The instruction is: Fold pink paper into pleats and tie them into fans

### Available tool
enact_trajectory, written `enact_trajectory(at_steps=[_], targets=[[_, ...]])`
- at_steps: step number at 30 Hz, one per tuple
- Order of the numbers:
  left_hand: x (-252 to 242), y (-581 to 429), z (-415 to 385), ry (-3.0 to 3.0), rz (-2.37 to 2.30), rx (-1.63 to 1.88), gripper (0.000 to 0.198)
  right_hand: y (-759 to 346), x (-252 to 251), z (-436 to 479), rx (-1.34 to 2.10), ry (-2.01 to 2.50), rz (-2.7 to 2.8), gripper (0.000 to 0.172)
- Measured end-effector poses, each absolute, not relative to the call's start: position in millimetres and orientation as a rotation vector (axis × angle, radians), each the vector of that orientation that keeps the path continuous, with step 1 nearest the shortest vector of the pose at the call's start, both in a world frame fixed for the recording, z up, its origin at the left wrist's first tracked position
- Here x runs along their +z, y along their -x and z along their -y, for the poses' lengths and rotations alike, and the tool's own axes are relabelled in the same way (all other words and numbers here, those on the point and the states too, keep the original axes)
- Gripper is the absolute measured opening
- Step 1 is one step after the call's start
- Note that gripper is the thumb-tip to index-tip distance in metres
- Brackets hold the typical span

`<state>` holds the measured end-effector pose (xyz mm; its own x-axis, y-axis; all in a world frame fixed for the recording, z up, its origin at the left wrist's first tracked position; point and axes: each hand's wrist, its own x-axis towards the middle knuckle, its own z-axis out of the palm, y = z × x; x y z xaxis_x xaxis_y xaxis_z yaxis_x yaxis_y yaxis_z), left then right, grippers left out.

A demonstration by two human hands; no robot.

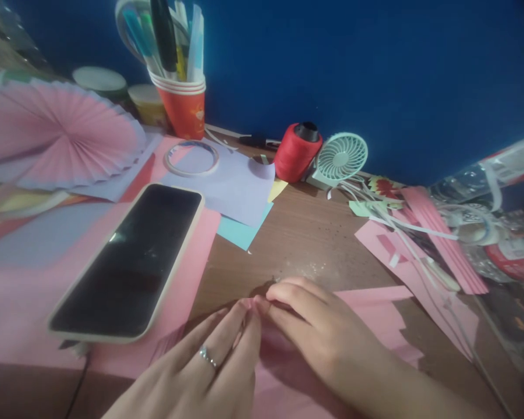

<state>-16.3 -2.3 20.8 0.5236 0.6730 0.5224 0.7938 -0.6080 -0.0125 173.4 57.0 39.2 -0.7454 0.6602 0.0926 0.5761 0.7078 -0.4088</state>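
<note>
A sheet of pink paper [275,378] lies on the brown table under and between my hands. My left hand [213,349], with a ring on one finger, is closed, its thumb and fingertips pinching the paper's edge. Touching those fingertips, my right hand [318,326] is also closed, with bent fingers pinching the same edge. Most of the pinched part is hidden by my fingers. Past my right hand, pink paper with a stepped edge [379,320] shows; I cannot tell whether it is the same sheet.
Left of my hands, a phone [131,267] with a cable rests on pink sheets. Behind stand a pleated paper fan [65,134], a red cup of pens [183,107], a tape roll [170,160], red thread [294,154] and a small fan [343,157]. Cables and folded pink strips [445,244] lie right.
</note>
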Motion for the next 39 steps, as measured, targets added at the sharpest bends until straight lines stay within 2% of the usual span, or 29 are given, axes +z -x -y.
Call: enact_trajectory(at_steps=[7,12,16,19,22,29,39], targets=[[23.8,12.4,-3.1,2.573,1.223,-0.627,0.032,-186.3,39.0,-64.9,0.479,0.964,2.593,0.024],[25.6,14.6,-4.8,2.585,1.257,-0.537,0.032,-188.6,41.2,-73.0,0.642,0.994,2.59,0.02],[33.5,17.5,-7.9,2.633,1.271,-0.304,0.029,-179.9,40.3,-68.1,0.68,0.965,2.571,0.022],[43.3,19.2,-13.8,2.681,1.256,-0.195,0.037,-177.1,39.1,-64.5,0.713,0.966,2.563,0.02],[49.1,19.4,-19.1,2.656,1.199,-0.203,0.045,-180.8,39.5,-65.5,0.707,1.018,2.547,0.019],[50.7,16.8,-23.2,2.651,1.192,-0.243,0.04,-198.5,45.8,-74.3,0.747,1.023,2.583,0.02],[45.9,17.2,-23.4,2.751,1.363,-0.344,0.032,-224.3,44.2,-73.4,0.534,1.048,2.625,0.023]])
